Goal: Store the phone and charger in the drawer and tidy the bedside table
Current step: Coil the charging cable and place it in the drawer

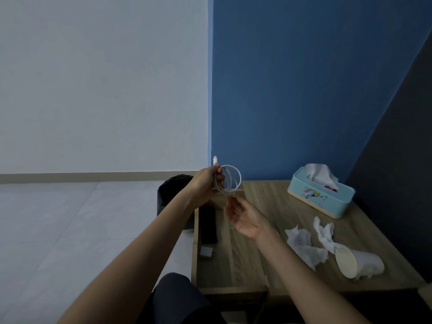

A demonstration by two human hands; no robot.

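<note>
The left hand is raised over the far end of the open drawer, forearm stretched forward, its fingers and thumb curled round a white charging cable wound into a small coil. The coil stands upright beside the knuckles and one connector pokes up above the thumb. The right hand sits just below and nearer, palm turned up, fingers loosely bent toward the bottom of the coil. A thin strand seems to run down to its fingertips, but the blur does not let me tell whether it pinches it. Inside the drawer a dark phone lies along the left wall, with a white charger plug just nearer the camera. On the desk to the right are a teal tissue box, crumpled tissues and a tipped paper cup. A black bin stands behind the left forearm.
</note>
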